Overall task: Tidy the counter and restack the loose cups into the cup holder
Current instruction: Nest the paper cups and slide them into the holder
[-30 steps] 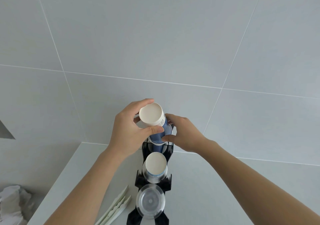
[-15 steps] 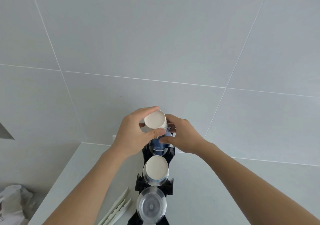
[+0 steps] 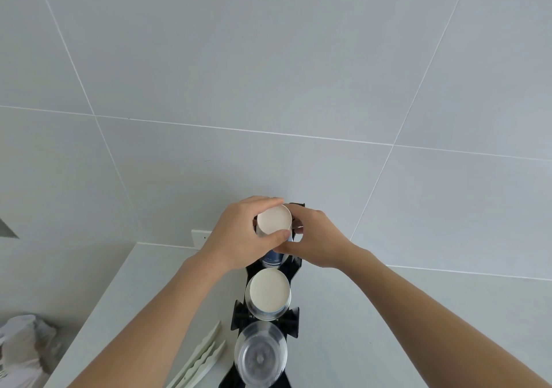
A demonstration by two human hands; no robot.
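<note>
A black cup holder [image 3: 294, 316] with three slots stands on the pale counter [image 3: 373, 313]. In its far slot sits an upside-down paper cup stack [image 3: 274, 219] with a white base and blue side. My left hand [image 3: 239, 235] grips its top from the left. My right hand [image 3: 316, 239] holds it from the right, thumb against the blue side. The middle slot holds another inverted paper cup stack [image 3: 269, 292]. Clear plastic cups [image 3: 260, 357] fill the near slot.
White serrated tongs [image 3: 203, 360] lie on the counter left of the holder. A crumpled white bag [image 3: 22, 348] sits low at the far left, off the counter edge. A tiled wall [image 3: 268, 88] rises just behind the holder, with a white socket plate [image 3: 200, 238].
Both hands have pushed the far paper cup stack down into the holder. Less of its blue side shows now than one second ago.
</note>
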